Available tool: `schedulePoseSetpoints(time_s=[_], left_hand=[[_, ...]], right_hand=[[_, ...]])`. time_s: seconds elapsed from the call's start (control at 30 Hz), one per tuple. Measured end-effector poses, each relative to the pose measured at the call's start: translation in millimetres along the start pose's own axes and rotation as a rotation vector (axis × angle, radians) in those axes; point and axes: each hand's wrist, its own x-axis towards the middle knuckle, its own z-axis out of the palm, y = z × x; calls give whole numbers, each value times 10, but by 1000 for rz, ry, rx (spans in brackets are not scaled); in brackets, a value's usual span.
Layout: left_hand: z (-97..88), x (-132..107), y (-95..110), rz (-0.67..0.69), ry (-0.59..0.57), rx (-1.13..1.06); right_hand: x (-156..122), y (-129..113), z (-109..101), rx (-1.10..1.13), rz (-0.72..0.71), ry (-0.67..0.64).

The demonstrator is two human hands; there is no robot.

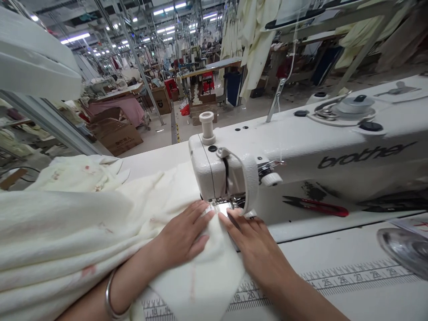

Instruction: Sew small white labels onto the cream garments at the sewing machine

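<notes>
A white sewing machine (230, 165) stands before me, its needle area lit and partly hidden by my fingers. Cream fabric (207, 272) with faint pinkish marks runs under the presser foot and spreads widely to the left. My left hand (185, 229) lies flat on this cloth, fingers stretched toward the needle from the left. On the right side of the needle, my right hand (250, 240) rests with its fingers extended, the fingertips at the cloth's edge close to the foot. A metal bangle (112, 296) circles my left wrist.
Red-handled thread snips (317, 206) lie on the machine bed under the arm, beside dark tools (394, 200). A ruler strip (347, 276) runs along the table front, with a shiny metal dish (403, 249) at right. Cardboard boxes (115, 133) stand on the floor beyond.
</notes>
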Motion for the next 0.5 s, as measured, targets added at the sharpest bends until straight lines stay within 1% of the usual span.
schedulePoseSetpoints(time_s=[0.1, 0.27, 0.43, 0.5], left_hand=[[7, 30, -31, -19, 19, -8], [22, 31, -33, -50, 13, -45], [9, 13, 17, -44, -2, -66], [26, 26, 14, -43, 4, -71]], right_hand=[[-30, -5, 22, 12, 15, 0], [-49, -16, 28, 41, 16, 9], [-60, 17, -63, 51, -14, 23], [-58, -22, -86, 66, -23, 36]])
